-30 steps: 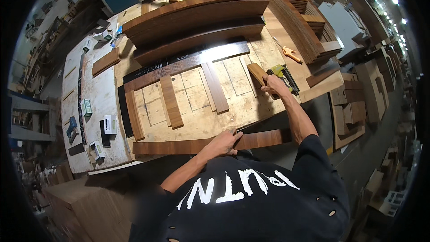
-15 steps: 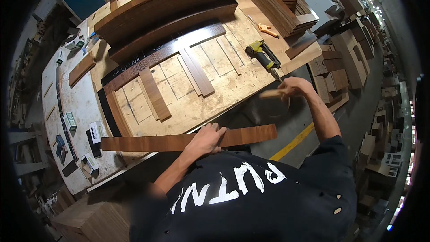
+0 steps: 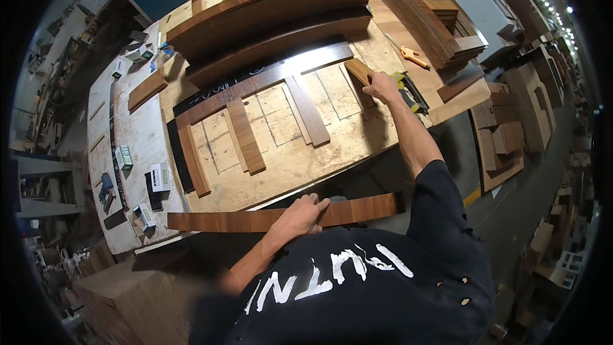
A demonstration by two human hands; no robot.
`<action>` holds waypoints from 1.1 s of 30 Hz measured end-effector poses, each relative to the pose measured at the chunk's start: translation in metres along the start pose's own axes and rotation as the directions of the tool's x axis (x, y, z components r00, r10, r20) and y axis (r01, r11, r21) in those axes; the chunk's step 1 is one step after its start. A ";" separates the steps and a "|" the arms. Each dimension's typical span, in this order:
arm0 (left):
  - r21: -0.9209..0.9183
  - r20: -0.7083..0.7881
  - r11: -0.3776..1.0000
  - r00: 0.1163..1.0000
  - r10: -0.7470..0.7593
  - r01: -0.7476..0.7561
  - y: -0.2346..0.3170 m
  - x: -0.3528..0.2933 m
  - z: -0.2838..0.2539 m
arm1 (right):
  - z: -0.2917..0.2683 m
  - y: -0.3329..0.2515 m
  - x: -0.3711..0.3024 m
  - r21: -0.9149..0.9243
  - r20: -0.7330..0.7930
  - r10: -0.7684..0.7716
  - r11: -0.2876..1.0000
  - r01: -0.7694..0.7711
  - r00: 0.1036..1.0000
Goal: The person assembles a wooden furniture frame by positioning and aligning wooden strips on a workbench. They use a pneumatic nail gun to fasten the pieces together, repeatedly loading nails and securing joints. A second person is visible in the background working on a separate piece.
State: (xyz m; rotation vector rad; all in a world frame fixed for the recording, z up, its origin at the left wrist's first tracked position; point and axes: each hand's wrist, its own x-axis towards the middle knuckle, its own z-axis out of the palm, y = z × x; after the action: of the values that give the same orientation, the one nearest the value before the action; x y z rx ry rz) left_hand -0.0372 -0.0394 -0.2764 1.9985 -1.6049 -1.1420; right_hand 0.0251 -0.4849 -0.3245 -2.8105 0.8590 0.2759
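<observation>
My left hand [image 3: 299, 216] is closed over a long brown wood-grain strip [image 3: 220, 220], held on edge across my front. My right hand [image 3: 383, 87] reaches to the right end of the workbench. It grips a short wooden slat [image 3: 357, 70], whose far end is at a long dark board [image 3: 217, 97] lying flat. Shorter slats, including a wood-grain slat [image 3: 245, 137] and a paler slat [image 3: 308, 110], extend from that board toward me. A yellow-green and black nail gun [image 3: 412, 92] lies just right of my right hand, partly hidden by it.
Tall brown boards [image 3: 274, 6] stand on edge behind the layout. Stacked panels [image 3: 428, 16] and an orange-handled tool [image 3: 414, 58] are at the far right. Small boxes [image 3: 159, 177] and a cordless drill [image 3: 106, 191] sit on the white table [image 3: 131, 134] at left.
My right hand has moved from beyond the bench's right edge inward over the bench, bringing the short slat to the dark board. My left hand still holds the long strip. The view has shifted.
</observation>
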 end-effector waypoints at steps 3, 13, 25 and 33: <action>-0.003 -0.020 0.998 0.998 -0.055 0.055 -0.001 -0.006 0.001 | 0.000 0.001 0.013 0.010 0.053 -0.005 1.000 0.005 0.999; -0.106 -0.067 0.990 0.993 -0.100 0.092 -0.002 -0.001 0.010 | 0.005 0.005 0.013 0.028 0.038 0.005 1.000 -0.006 0.999; -0.057 -0.023 0.998 0.999 -0.037 0.036 -0.008 0.015 0.002 | 0.005 0.056 -0.087 0.027 0.216 -0.135 0.991 0.132 0.967; -0.111 -0.033 0.993 0.999 -0.040 0.036 -0.015 0.017 -0.002 | -0.115 0.056 -0.194 -0.183 0.597 -0.008 0.972 0.146 0.802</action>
State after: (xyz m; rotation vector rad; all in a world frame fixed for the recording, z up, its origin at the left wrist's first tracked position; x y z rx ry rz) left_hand -0.0251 -0.0508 -0.2913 1.9742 -1.4598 -1.1766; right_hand -0.1509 -0.4538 -0.1755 -2.6549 0.5820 1.2318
